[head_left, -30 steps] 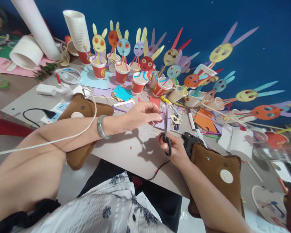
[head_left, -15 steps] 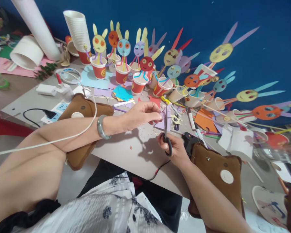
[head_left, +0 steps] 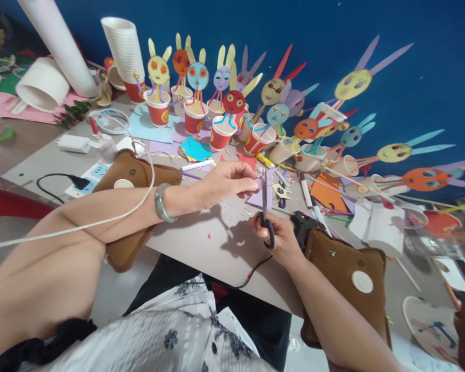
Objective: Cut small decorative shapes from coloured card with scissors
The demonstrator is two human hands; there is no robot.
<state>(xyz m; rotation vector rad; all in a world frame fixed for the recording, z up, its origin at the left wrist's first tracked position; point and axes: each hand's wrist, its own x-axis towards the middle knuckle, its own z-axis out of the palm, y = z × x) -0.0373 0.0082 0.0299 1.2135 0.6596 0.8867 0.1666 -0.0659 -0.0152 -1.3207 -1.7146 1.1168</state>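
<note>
Left hand point(head_left: 225, 185) grip unchanged; scissors point(head_left: 265, 206) barely shifted.

Two brown cushions point(head_left: 137, 178) counted; one scissors point(head_left: 265, 206); one white cup stack point(head_left: 124, 49); two hands point(head_left: 227, 183) seen.

Bright daylight; edges warped, right blurred
</note>
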